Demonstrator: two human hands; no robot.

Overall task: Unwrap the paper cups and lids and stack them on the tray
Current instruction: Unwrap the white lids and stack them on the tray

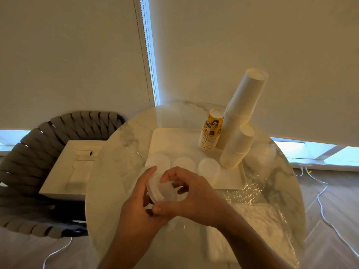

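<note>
- Above the near edge of the marble table (120, 152), a short stack of translucent lids (162, 191) was held between both hands.
- The left hand (141, 206) was curled round the stack's side; the right hand (186, 195) pinched its rim from the other side.
- The lids were judged light, thin, slightly flexible and slippery; a hold at the rims would suit best.
- Some film possibly clung to the stack; this was hard to tell.
- Three lid piles (184, 165) lay flat on the white tray (229, 181), beside upturned white cups (242, 105) and yellow printed cups (210, 131).
- Crinkled clear wrap (252, 191) lay right of the hands.
</note>
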